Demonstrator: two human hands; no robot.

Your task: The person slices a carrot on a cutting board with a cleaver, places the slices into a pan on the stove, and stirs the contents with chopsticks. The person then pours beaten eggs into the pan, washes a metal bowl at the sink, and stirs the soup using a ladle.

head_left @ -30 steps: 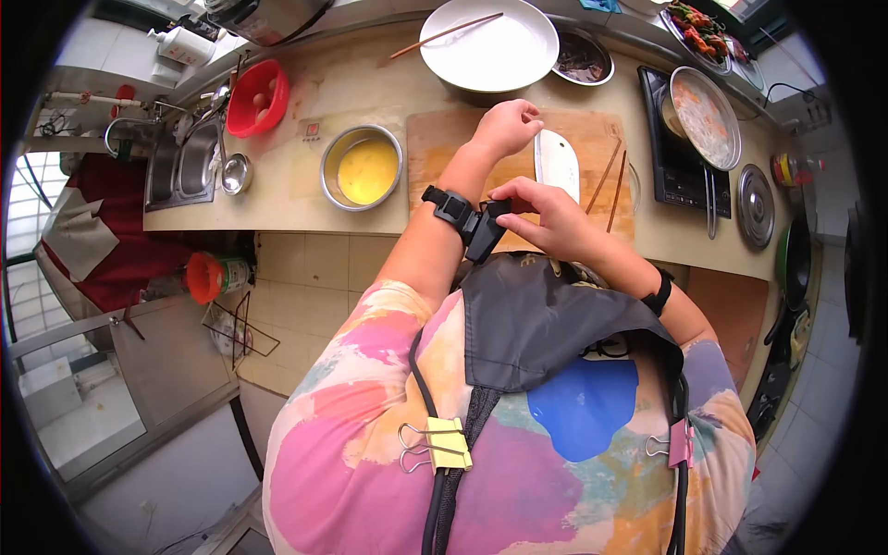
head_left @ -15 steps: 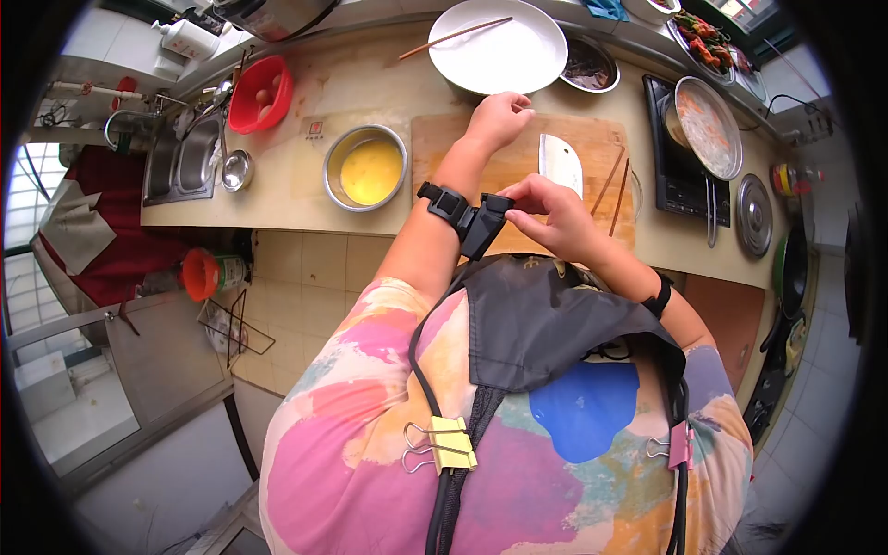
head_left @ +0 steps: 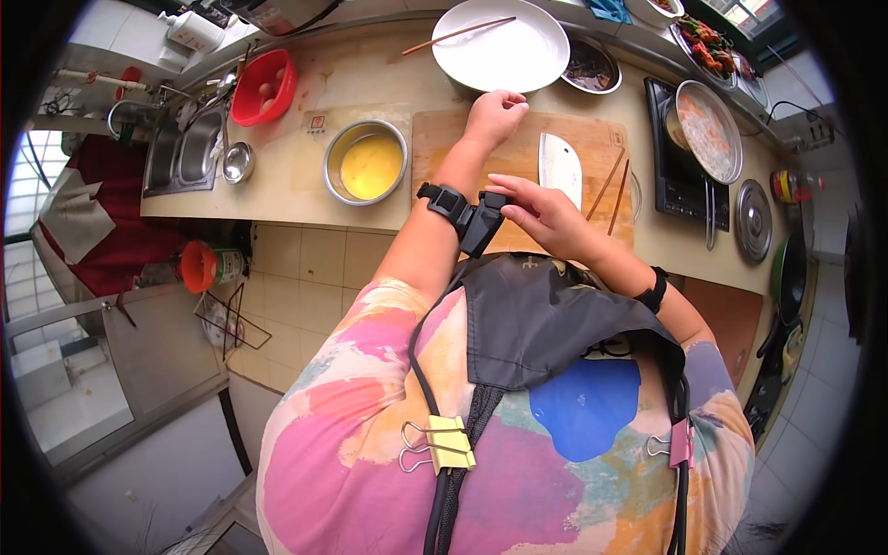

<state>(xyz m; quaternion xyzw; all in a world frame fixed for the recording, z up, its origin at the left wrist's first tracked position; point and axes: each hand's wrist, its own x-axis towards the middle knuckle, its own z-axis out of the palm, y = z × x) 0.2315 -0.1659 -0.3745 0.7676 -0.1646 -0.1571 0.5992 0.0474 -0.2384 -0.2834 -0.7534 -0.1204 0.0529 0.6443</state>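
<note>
My left hand [head_left: 497,117] is loosely curled with nothing visible in it, over the far edge of the wooden cutting board [head_left: 449,134]. A black boxy device [head_left: 485,225] is strapped to my left forearm by a black band. My right hand [head_left: 548,220] is at that device, its fingers stretched out over the top edge and its thumb apart, near the side. Beyond my right hand a cleaver blade [head_left: 561,168] lies on the board, its handle not in sight. A pair of chopsticks [head_left: 606,183] lies to the right of it.
Left of the board stands a metal bowl of yellow beaten egg [head_left: 372,170]. Behind are a white bowl [head_left: 504,46] with one chopstick across it and a red basket of eggs [head_left: 263,88]. A pan [head_left: 709,129] sits on the black induction cooker [head_left: 666,166]; a lid [head_left: 754,219] lies beside it.
My right hand's fingers have straightened and lifted from a pinch at the device's end, spreading over its top. My left hand has barely moved. The view has shifted slightly.
</note>
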